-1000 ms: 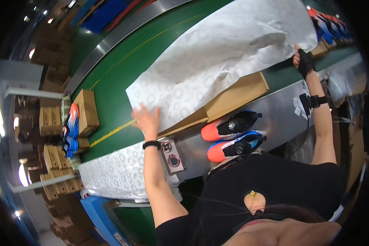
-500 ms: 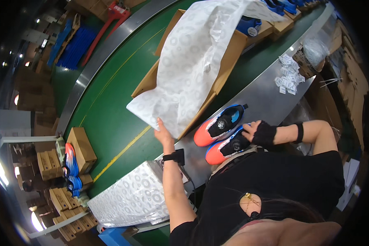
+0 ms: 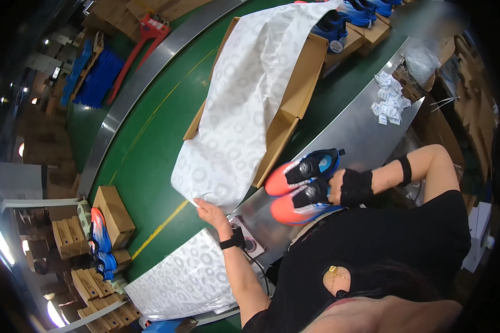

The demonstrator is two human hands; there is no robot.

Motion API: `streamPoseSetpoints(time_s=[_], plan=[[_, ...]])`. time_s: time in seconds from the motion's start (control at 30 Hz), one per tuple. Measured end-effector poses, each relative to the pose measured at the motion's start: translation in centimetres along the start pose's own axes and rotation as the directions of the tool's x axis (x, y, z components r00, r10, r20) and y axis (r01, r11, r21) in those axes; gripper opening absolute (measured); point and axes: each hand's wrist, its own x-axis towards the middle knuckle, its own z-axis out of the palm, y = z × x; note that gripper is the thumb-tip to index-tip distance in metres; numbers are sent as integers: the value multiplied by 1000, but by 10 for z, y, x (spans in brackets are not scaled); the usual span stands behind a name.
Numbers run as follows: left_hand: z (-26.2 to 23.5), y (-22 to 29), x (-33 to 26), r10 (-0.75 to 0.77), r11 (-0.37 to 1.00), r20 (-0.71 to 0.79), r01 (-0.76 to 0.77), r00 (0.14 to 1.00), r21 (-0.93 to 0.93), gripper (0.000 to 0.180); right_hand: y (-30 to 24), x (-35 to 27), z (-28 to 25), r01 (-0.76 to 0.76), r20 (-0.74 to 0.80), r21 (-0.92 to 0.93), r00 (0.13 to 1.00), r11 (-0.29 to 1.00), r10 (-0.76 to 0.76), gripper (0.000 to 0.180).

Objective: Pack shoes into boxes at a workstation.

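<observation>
My left hand (image 3: 210, 212) pinches the near corner of a white sheet of tissue paper (image 3: 228, 133) printed with grey rings. The sheet drapes over an open cardboard shoebox (image 3: 310, 66), hiding most of its inside. To the right, my right hand (image 3: 335, 187) is closed on the heel end of the nearer sneaker (image 3: 289, 210); its fingertips are partly hidden. A matching farther sneaker (image 3: 280, 178) lies close alongside. Both have coral toes, black uppers and blue heels, with toes pointing left.
The box sits on a green conveyor belt (image 3: 144, 161) beside a steel ledge (image 3: 353, 127). White packets (image 3: 390, 105) and clear plastic (image 3: 421, 64) lie right. A patterned paper stack (image 3: 178, 272) and a small dial device (image 3: 250, 243) are near. Boxed blue shoes (image 3: 332, 30) stand at the back.
The left hand has drawn the paper's corner nearer and slightly left, spreading the sheet smoother. The right hand has closed further around the nearer sneaker's heel end, and the pair has shifted slightly.
</observation>
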Motion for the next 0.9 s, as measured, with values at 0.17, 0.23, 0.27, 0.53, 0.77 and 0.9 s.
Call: streamPoseSetpoints(time_s=[0.17,0.23,0.27,0.53,0.77,0.9], plan=[[-34,-36,10,-167,973,64,154,984,172,48,18,55,-98,-10,-339,650,891,760,302,30],[-38,-32,12,-126,979,44,117,991,168,48,50,73,-101,123,-324,924,757,363,568,32],[-43,-29,10,-97,982,19,92,995,167,48,74,86,-97,100,-271,952,712,288,648,33],[-65,-3,16,-15,928,-11,17,1000,371,43,114,154,-51,-263,-551,537,610,802,569,31],[-36,78,27,134,991,203,-129,970,-40,29,110,240,3,-199,-260,664,842,721,472,23],[47,90,21,239,967,557,-247,796,-63,31,89,261,34,71,-131,969,961,238,244,35]])
